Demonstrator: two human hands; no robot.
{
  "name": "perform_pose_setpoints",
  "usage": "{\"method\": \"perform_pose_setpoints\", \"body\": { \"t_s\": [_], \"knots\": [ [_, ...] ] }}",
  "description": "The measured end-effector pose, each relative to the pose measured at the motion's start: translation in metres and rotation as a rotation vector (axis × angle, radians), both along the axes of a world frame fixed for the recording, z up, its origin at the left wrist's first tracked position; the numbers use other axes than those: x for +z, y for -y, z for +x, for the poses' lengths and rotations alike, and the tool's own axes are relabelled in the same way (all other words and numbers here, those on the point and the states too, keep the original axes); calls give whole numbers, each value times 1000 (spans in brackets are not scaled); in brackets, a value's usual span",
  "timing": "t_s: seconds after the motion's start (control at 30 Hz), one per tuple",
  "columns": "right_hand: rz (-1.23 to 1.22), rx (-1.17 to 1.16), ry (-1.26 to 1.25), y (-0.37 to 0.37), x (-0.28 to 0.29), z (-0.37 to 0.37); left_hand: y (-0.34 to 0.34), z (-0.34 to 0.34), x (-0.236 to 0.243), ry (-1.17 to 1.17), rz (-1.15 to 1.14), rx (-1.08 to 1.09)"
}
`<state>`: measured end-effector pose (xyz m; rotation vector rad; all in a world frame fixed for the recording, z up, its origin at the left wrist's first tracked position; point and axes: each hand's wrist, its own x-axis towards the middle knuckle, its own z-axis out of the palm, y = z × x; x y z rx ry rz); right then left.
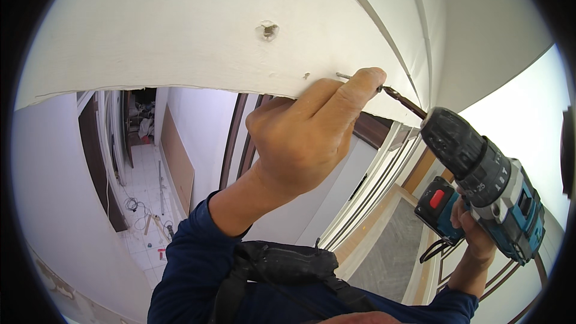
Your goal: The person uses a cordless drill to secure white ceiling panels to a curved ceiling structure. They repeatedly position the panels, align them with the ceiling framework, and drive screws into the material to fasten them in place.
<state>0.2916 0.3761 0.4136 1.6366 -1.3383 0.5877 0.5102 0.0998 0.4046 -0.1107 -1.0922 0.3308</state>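
My left hand (pixel 306 129) reaches up with its fingers pinched around a thin metal screw (pixel 342 75). The screw's threaded end pokes out on the left of the fingers, close to the lower edge of a white wall panel (pixel 168 30). My right hand (pixel 474 231) grips the handle of a teal and black cordless drill (pixel 480 174). From its black chuck a dark driver bit (pixel 405 102) points up and left, its tip at the screw's head by my left fingertips. Whether the screw's point touches the panel, I cannot tell.
A ragged hole (pixel 267 31) and a small pit (pixel 306 75) mark the panel. Far below at left, cables (pixel 138 206) and loose pieces lie on a tiled floor (pixel 144 168), beside a leaning brown board (pixel 177 150). A black strapped pouch (pixel 288 261) sits across my chest.
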Motion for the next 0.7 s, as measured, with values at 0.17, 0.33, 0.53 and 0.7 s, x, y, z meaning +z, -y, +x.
{"method": "perform_pose_setpoints", "body": {
  "t_s": [0.17,0.33,0.53,0.7],
  "knots": [
    [-19,-284,-308,-11,1,-8,4,-4,1,-13,-23,4],
    [-119,684,1146,-5,-19,-4,8,-7,0,-26,-50,10],
    [-46,328,467,-5,-7,-1,6,-3,-1,-26,-35,47],
    [-163,-417,-418,-57,-10,-35,5,-4,0,-46,-32,-27]
  ]
}}
